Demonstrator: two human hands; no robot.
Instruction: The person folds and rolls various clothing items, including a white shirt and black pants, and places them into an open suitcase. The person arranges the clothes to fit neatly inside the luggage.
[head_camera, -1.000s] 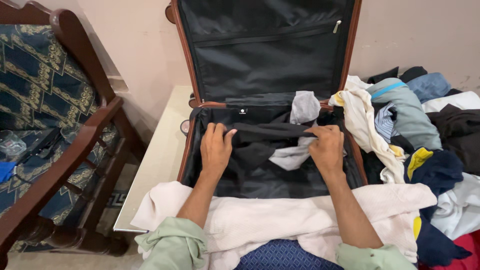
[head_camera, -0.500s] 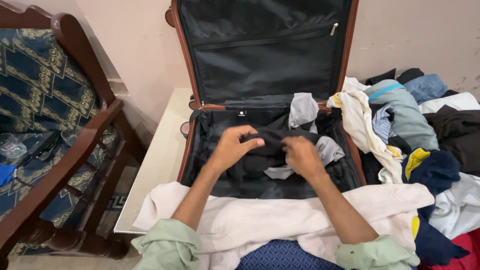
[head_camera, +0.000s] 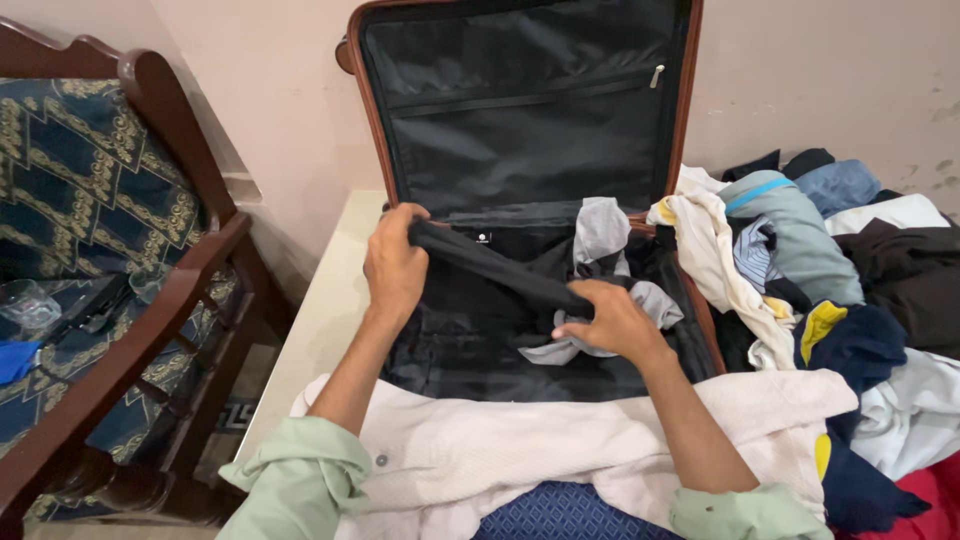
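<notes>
An open brown suitcase (head_camera: 372, 110) with black lining stands on a pale table, its lid upright against the wall. My left hand (head_camera: 395, 262) grips one end of a black garment (head_camera: 500, 270) rolled into a long strip, raised over the suitcase's left rim. The strip's other end is gripped lower and nearer the middle by my right hand (head_camera: 610, 322). Grey clothing (head_camera: 603, 228) lies bunched inside, behind and under the strip. A cream garment (head_camera: 520, 440) is draped over the suitcase's near edge, under my forearms.
A heap of mixed clothes (head_camera: 830, 290) fills the right side, white, blue, black, yellow and red. A wooden armchair (head_camera: 150, 300) with patterned blue cushions stands at the left, close to the pale table edge (head_camera: 310, 330). The wall rises behind the suitcase.
The black garment was stretched level between my hands, then bunched together at the centre. Now it is pulled out into a slanted strip, left hand up and leftward, right hand lower.
</notes>
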